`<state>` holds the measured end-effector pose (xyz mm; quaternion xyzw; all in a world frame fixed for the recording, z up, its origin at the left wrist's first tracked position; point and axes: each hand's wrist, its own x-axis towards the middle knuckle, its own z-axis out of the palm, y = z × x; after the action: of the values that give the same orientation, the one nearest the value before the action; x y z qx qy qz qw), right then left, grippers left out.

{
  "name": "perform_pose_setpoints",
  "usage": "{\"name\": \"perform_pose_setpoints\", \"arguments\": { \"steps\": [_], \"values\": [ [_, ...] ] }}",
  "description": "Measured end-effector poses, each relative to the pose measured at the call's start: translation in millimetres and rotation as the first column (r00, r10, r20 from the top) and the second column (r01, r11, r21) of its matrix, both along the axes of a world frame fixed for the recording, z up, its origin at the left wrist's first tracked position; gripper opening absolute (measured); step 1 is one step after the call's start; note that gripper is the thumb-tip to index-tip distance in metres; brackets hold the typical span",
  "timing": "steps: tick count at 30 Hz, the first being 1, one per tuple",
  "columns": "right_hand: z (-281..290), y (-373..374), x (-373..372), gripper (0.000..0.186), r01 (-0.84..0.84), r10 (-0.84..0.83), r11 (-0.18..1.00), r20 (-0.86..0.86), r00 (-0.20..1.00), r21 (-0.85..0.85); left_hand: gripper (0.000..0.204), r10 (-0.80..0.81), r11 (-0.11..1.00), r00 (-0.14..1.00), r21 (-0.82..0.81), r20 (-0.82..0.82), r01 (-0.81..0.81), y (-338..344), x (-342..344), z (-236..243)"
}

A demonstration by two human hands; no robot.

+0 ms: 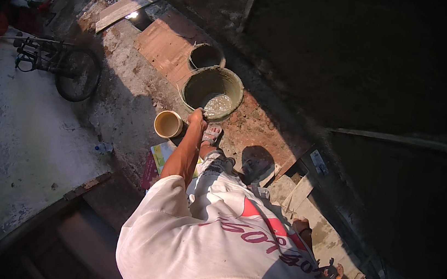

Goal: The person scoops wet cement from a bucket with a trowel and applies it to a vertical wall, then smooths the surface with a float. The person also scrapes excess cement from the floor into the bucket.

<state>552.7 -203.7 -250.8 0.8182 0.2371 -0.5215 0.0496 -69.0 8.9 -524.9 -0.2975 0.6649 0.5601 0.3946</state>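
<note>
My left hand (197,118) reaches forward, its fingers closed on the near rim of a large grey-green bucket (192,89). The bucket leans toward me, with some wet greyish slurry (218,106) at its bottom. Behind it stands a smaller dark bucket (193,54), close against the large one. Left of my forearm is a small cream-coloured bucket (156,126), with nothing seen inside. My right hand (301,225) hangs beside my right side, partly in shadow, with a dark band at the wrist. Its fingers are too unclear to read. My sandaled foot (211,135) is just below the large bucket.
A reddish-brown board (163,41) lies beyond the buckets, near loose planks (119,13). At left, a bicycle (76,74) rests by a pale slab (30,139). Printed sheets (162,153) lie under my left arm. A dark, shadowed area (374,74) borders the right.
</note>
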Motion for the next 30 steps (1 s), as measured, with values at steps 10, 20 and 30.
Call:
{"name": "perform_pose_setpoints", "arguments": {
  "steps": [10, 20, 30],
  "values": [
    [45, 52, -157, 0.046, 0.022, 0.008, 0.965, -0.116, 0.993, 0.263, 0.059, -0.056, 0.973, 0.987, 0.23, 0.15, 0.02, 144, -70, 106],
    [52, 46, -167, 0.055, -0.28, 0.252, 0.934, 0.147, 0.957, 0.223, 0.082, -0.727, 0.67, 0.683, 0.139, -0.076, 0.729, 55, -50, 62],
    [-6, 33, -159, 0.062, -0.232, 0.198, 0.962, 0.218, 0.956, 0.146, 0.039, -0.936, -0.098, -0.134, -0.125, -0.324, 0.987, -148, -104, -38]
  ]
}}
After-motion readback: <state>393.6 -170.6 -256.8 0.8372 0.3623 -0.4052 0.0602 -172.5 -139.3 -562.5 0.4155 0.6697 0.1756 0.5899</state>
